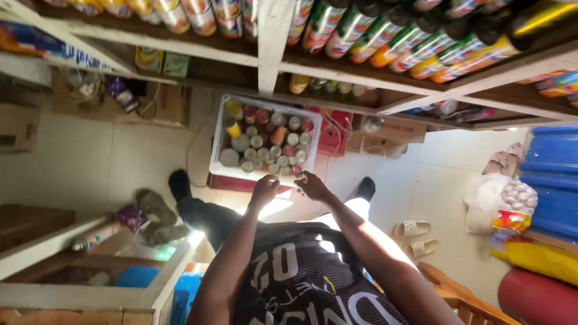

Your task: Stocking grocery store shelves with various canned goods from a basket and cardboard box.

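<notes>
From the head camera I looked straight down past my own chest, and both my arms reached toward a white plastic crate (265, 174) standing on the tiled floor (120, 162) between my dark-socked feet. The crate was packed with upright bottles (265, 141), their caps facing me in many colours. My left hand (264, 191) hung over the near rim, fingers curled loosely and, as far as I could tell, around nothing. My right hand (313, 185) was just beside it at the same rim, fingers bent and seemingly empty too, though the underside was hidden.

I judged that I was at the reaching stage, hands arriving at the crate with no bottle lifted yet. The next move would call for settling on one cap near the front row and closing round its neck. Above, wooden shelves (361, 72) carried rows of similar bottles.
</notes>
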